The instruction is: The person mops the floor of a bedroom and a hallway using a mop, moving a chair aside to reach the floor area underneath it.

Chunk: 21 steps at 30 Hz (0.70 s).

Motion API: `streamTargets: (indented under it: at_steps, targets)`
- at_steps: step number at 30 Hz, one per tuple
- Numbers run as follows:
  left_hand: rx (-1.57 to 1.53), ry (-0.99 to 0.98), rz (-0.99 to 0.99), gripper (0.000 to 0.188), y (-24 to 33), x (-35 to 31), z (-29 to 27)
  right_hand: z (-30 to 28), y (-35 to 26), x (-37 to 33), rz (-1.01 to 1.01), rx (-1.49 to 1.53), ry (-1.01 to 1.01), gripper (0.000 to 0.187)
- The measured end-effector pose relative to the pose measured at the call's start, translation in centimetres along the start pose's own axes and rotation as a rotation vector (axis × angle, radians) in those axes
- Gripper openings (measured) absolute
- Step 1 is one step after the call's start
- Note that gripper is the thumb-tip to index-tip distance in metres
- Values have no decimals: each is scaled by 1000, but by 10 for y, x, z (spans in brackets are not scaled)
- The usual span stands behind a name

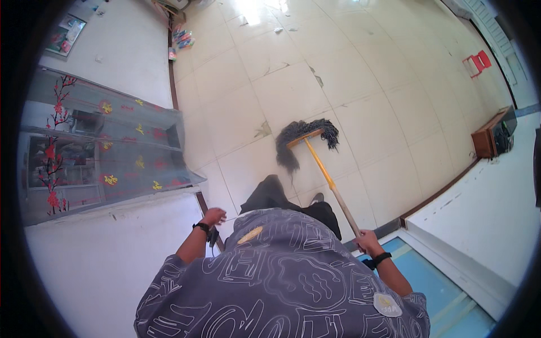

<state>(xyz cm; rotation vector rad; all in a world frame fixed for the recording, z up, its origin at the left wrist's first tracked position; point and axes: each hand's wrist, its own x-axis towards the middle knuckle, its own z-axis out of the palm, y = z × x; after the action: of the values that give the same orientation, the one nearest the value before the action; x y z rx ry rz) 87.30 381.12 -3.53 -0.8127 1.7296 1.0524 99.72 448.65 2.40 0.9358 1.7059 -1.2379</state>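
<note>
My right hand (369, 242) is closed around the upper end of a mop's handle (332, 183). The handle slants away to a wooden crossbar (305, 138), and the dark grey mop head (293, 134) lies spread on the tiles ahead of my feet. At my left side, beside the doorway edge, my left hand (214, 217) hangs with nothing in it, its fingers loosely bent and slightly apart. Both wrists have black bands. One of my shoes (317, 198) shows beyond my dark trousers; the other foot is hidden.
Pale floor tiles (225, 112) bear dark smudges and scraps. A sheer curtain (129, 146) with red and yellow decorations hangs at the left. A brown cabinet (491, 134) stands by the right wall, a red chair (478, 63) farther off. Colourful packets (183, 39) lie along the far left wall.
</note>
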Motion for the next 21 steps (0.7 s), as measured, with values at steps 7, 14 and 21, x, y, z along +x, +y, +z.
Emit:
streamTargets:
  at_steps: [7, 14, 21]
  targets:
    - [-297, 98, 45, 26, 30, 36, -47, 44, -224, 77, 10, 305, -315, 8]
    - [-261, 64, 10, 28, 124, 105, -105, 29, -399, 67, 63, 13, -226, 12]
    - [-371, 157, 40, 26, 202, 138, -178, 18, -422, 73, 2, -255, -182, 23]
